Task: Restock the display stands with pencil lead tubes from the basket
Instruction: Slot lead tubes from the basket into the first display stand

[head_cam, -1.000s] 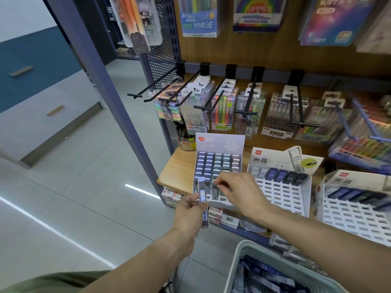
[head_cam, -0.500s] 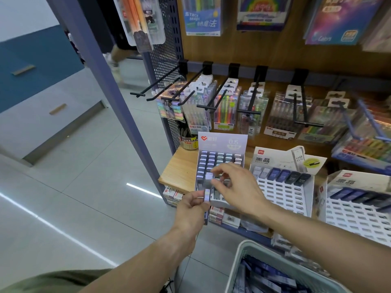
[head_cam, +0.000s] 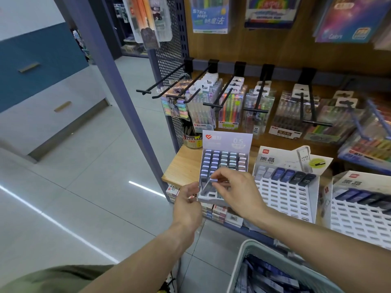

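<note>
The right hand (head_cam: 239,193) pinches a pencil lead tube (head_cam: 213,180) by its cap, long axis angled down into the near-left slots of the lavender stand (head_cam: 226,142). The left hand (head_cam: 187,205), fingers curled, grips that stand's near-left edge; whether it holds more tubes, I cannot tell.

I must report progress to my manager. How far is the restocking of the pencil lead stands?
Early to middle. The purple 0.5 stand has its upper rows full; the right hand pinches a lead tube over its empty front slots. The left hand waits beside it. The white stand holds one row only, and the basket still holds many tubes.
</note>
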Tool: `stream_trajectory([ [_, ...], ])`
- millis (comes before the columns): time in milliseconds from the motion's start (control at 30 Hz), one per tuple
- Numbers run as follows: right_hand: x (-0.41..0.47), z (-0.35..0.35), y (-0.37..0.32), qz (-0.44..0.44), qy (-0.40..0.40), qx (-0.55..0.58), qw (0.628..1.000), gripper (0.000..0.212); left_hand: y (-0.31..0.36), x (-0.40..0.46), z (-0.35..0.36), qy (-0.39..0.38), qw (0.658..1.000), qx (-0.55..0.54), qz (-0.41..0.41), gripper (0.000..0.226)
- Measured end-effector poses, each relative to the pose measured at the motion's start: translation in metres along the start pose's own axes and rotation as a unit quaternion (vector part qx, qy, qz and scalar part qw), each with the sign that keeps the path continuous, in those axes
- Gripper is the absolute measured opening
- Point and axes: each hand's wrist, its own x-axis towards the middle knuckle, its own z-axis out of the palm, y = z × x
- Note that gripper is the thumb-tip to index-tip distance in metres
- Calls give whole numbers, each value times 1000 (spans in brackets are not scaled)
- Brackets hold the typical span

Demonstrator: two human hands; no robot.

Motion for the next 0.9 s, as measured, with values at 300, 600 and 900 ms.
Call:
stream_trajectory([
  [300, 7, 10, -2, -36, -7, -27, 999, 9, 0, 1, 3, -37, 999, 18, 5, 59],
  [600, 12, 10, 0, -32, -33, -42, 998, 7, -4, 5, 1, -47, 999, 25, -8, 65],
  [900, 12, 20, -2, -96, -99, -186, 973, 22, -6, 6, 1, -62, 997, 45, -31, 59],
])
